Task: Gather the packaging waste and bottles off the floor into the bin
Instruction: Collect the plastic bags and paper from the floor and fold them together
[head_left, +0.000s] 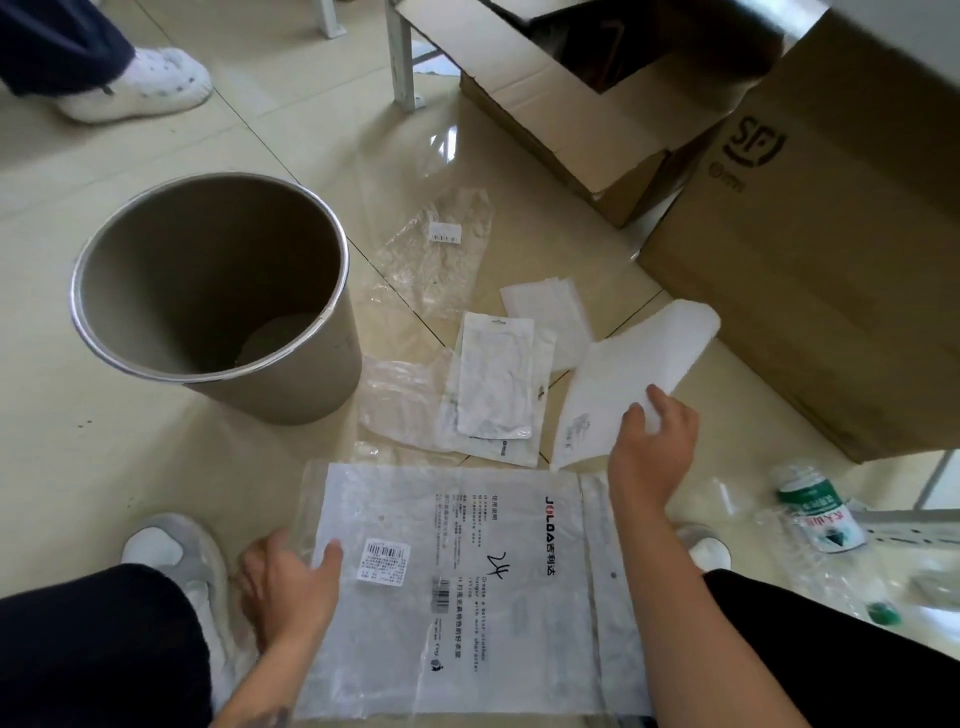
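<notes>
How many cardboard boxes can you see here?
2: an open cardboard box at top centre, and a larger closed SF-marked box on the right. Others may sit outside the view.

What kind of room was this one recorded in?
Probably an office or storeroom where parcels get unpacked: glossy tiled floor, open cardboard shipping boxes beside metal furniture legs, and empty plastic packaging bags scattered by a metal bin.

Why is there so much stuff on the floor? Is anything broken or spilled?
Nothing looks spilled. Clear and white plastic bags lie scattered on the tiles beside the bin, and crushed bottles lie on their sides at the right. The right hand grips a white foam sheet.
</notes>
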